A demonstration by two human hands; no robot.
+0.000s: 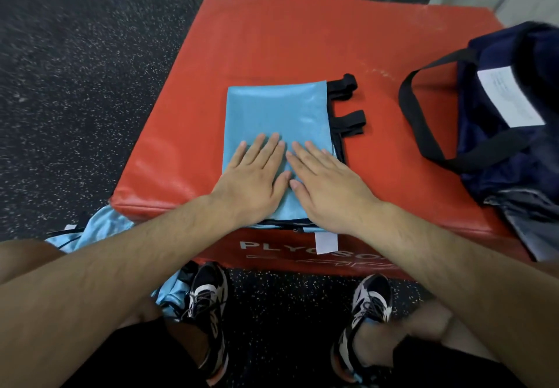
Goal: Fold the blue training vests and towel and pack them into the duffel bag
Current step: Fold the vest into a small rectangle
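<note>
Folded blue vest (278, 115) lies flat on the red plyo box (272, 36), black straps (348, 106) sticking out on its right edge. Left hand (257, 176) and right hand (326, 182) press on its near end, side by side, fingers straight and flat, gripping nothing. Navy duffel bag (508, 121) sits at the box's right. More blue vests (99, 230) crumpled by the left knee.

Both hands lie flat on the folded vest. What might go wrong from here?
The folded vest overhangs the near edge of the red box; when the left hand and right hand lift, it may slide off. Its black straps stick out loose and may snag on the way to the duffel bag. Another vest hangs by the shoe and could be stepped on.
</note>
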